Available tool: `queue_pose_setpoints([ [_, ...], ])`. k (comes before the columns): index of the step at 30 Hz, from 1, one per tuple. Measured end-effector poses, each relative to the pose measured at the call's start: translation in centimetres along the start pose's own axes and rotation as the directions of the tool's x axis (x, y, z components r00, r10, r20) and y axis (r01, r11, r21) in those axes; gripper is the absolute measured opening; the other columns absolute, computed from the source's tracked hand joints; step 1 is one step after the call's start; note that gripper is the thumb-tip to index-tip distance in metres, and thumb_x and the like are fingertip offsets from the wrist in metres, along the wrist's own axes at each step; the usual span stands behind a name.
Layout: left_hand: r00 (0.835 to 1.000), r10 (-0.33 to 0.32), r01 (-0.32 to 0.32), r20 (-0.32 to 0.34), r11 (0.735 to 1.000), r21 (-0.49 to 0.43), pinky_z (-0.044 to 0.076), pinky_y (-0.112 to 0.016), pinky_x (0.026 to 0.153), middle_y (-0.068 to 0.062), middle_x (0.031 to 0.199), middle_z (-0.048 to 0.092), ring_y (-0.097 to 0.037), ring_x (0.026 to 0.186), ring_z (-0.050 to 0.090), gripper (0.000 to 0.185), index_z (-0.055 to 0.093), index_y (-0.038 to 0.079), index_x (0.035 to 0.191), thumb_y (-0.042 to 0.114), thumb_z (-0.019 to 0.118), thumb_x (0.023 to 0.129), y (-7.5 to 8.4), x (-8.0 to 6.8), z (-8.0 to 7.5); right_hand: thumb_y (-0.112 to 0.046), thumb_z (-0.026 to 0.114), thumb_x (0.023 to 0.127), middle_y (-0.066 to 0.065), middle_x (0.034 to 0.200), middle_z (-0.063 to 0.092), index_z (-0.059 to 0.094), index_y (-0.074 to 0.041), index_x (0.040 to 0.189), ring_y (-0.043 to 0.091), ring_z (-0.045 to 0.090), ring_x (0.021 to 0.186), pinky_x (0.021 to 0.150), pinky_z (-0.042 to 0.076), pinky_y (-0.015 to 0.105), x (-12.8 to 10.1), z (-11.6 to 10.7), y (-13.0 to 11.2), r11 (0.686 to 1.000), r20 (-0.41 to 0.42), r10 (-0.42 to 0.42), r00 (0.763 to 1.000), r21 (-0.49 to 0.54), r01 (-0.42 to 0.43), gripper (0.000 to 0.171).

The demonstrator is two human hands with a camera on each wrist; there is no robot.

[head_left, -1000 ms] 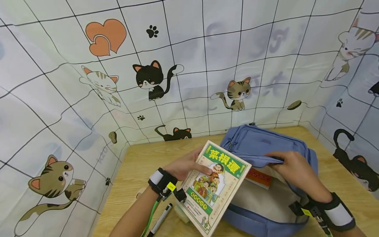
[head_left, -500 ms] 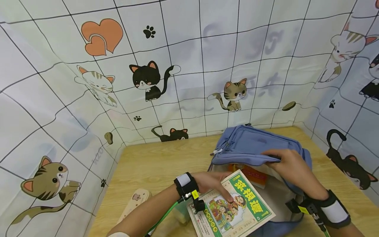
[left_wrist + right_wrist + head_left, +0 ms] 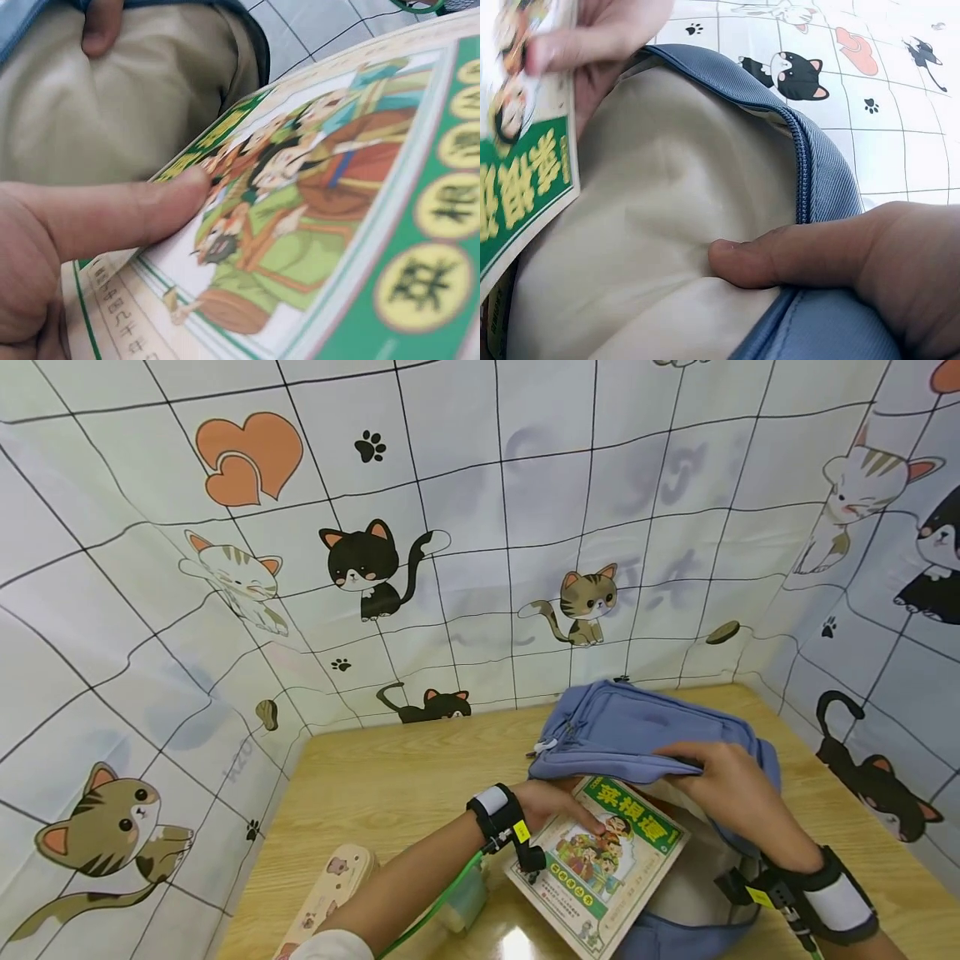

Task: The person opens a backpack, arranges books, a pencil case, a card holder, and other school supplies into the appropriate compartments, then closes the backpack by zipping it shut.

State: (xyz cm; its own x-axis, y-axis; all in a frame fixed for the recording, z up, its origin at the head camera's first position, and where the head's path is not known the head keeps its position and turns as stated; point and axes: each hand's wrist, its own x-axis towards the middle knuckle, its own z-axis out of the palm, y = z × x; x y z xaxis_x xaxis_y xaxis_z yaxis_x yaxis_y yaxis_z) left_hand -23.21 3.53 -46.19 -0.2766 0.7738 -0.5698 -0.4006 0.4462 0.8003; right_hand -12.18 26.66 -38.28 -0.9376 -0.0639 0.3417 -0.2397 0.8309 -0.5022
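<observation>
A blue backpack (image 3: 645, 727) lies on the wooden table, its main compartment unzipped and showing beige lining (image 3: 667, 225). My right hand (image 3: 731, 785) grips the upper flap's edge, thumb (image 3: 795, 255) inside against the lining, holding the bag open. My left hand (image 3: 558, 806) holds a book with a green and cream illustrated cover (image 3: 600, 860) by its left edge, thumb (image 3: 127, 210) pressed on the cover. The book's top end sits in the bag's opening, under the flap. An orange book seen deeper in the bag is now hidden.
A pink pencil case (image 3: 330, 893) lies at the front left of the table (image 3: 390, 785). A pale small object (image 3: 465, 902) sits under my left forearm. Cat-print fabric walls (image 3: 450, 527) close in the table at the back and both sides.
My left hand has carried the book rightward and down from above the table until its top end entered the bag. The right hand has kept the flap lifted. The camera has shifted slightly.
</observation>
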Motion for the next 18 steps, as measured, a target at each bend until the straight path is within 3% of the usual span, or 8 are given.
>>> queue_pose_setpoints([
  [3,1.000,-0.005,0.004,-0.011,0.998,-0.070,0.045,-0.043,0.102,-0.012,0.147,0.044,-0.033,0.124,0.053,0.048,0.044,0.024,0.139,0.009,0.054,0.095,-0.2,0.6,0.0,-0.010,0.074,0.080,0.012,0.103,0.073,0.073,-0.014,0.108,0.030,0.069,0.090,0.061,0.047,0.024,-0.1,0.0,-0.1,1.000,-0.003,-0.001,1.000,-0.002,0.001,0.028],
  [6,0.992,0.059,-0.063,-0.109,0.998,-0.027,0.045,-0.045,0.101,-0.015,0.152,0.035,-0.041,0.132,0.043,0.065,0.027,0.027,0.148,0.009,0.057,0.093,-0.5,1.4,-0.1,-0.010,0.074,0.080,0.012,0.104,0.072,0.073,-0.015,0.108,0.030,0.069,0.090,0.061,0.047,0.025,-0.2,0.0,-0.1,1.000,-0.002,-0.005,1.000,-0.006,0.005,0.029],
  [7,0.988,0.069,-0.069,-0.142,0.998,0.000,0.048,-0.044,0.096,-0.016,0.150,0.038,-0.040,0.128,0.047,0.068,0.025,0.027,0.149,0.009,0.058,0.093,-0.7,1.8,-0.2,-0.010,0.074,0.080,0.012,0.104,0.072,0.073,-0.015,0.108,0.030,0.068,0.090,0.060,0.047,0.025,-0.3,0.1,-0.1,1.000,0.003,-0.006,1.000,-0.007,0.006,0.029],
  [10,0.988,-0.042,0.044,-0.148,0.999,0.007,0.051,-0.046,0.092,-0.022,0.137,0.051,-0.042,0.120,0.053,0.049,0.043,0.011,0.141,0.016,0.057,0.094,-0.8,3.5,-0.8,-0.010,0.074,0.080,0.011,0.104,0.072,0.073,-0.015,0.108,0.029,0.068,0.089,0.059,0.045,0.024,-0.5,0.2,-0.1,1.000,0.005,0.000,1.000,-0.018,0.000,0.029],
  [14,0.974,-0.057,0.084,-0.219,0.990,0.117,0.038,-0.057,0.104,-0.020,0.147,0.040,-0.044,0.133,0.039,0.046,0.052,0.005,0.134,0.022,0.060,0.092,-0.9,5.3,-1.5,-0.010,0.074,0.080,0.010,0.103,0.073,0.073,-0.017,0.108,0.025,0.068,0.086,0.057,0.043,0.023,-0.7,0.3,-0.1,1.000,0.001,0.007,1.000,-0.024,-0.007,0.029],
  [18,0.960,0.024,0.050,-0.280,0.966,0.253,0.026,-0.062,0.110,-0.014,0.156,0.025,-0.042,0.143,0.022,0.051,0.051,0.011,0.137,0.026,0.063,0.089,-1.2,6.4,-1.8,-0.011,0.074,0.080,0.009,0.102,0.073,0.072,-0.017,0.108,0.017,0.067,0.078,0.055,0.041,0.022,-0.7,0.3,-0.1,1.000,0.010,0.005,1.000,-0.012,-0.004,0.029],
])
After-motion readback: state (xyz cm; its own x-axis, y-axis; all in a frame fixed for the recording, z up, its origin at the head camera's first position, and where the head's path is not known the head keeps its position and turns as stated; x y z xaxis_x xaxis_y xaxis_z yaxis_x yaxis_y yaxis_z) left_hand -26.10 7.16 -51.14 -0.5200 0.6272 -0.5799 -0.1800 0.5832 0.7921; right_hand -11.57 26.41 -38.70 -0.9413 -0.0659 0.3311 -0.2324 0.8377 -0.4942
